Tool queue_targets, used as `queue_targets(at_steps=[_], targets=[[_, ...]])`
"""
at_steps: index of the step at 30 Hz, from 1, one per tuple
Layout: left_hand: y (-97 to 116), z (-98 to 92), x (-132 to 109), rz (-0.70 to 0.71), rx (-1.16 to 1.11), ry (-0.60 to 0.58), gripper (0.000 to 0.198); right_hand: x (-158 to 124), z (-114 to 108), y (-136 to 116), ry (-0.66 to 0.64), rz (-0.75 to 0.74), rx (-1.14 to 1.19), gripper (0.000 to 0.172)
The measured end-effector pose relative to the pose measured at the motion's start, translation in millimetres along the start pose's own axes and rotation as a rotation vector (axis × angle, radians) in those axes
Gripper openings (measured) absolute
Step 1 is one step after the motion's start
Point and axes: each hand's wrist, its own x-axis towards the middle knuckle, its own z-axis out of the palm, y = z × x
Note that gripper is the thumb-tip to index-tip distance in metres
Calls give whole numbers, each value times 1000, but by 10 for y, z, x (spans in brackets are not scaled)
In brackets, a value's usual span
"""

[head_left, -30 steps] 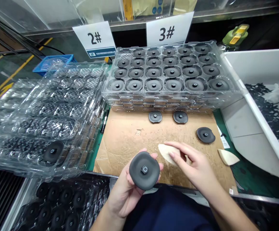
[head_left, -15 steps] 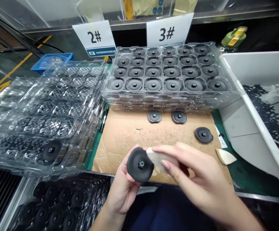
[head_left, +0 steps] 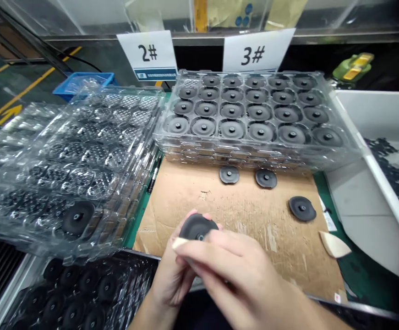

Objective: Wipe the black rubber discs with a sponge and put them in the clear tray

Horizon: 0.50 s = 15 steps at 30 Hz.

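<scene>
My left hand [head_left: 172, 279] is closed around a round black rubber disc [head_left: 194, 227] with a small centre hub, held low over the near edge of the cardboard sheet [head_left: 240, 215]. My right hand [head_left: 240, 275] lies across the disc's lower half and pinches a pale cream wedge-shaped piece [head_left: 179, 244] against it. Much of the disc is hidden behind my right fingers. Three more black discs lie loose on the cardboard: two [head_left: 229, 174] [head_left: 265, 178] near the tray stack and one [head_left: 302, 208] to the right.
A stack of clear trays [head_left: 254, 114] filled with discs stands at the back under the "3#" sign. Clear blister trays [head_left: 65, 156] pile up at left, one holding a disc [head_left: 77, 217]. Another cream wedge [head_left: 335, 244] lies right of the cardboard. A white bin [head_left: 367, 197] stands at right.
My right hand picked the cream wedge off the cardboard and brought it left, across the disc in my left hand. The view has shifted slightly.
</scene>
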Motion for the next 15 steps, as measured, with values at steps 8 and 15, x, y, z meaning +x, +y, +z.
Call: queue_targets(at_steps=[8, 15], targets=[[129, -153, 140, 59, -330, -67, 41, -180, -166, 660, 173, 450, -148, 24], [185, -48, 243, 52, -398, -152, 46, -169, 252, 1139, 15, 374, -100, 26]])
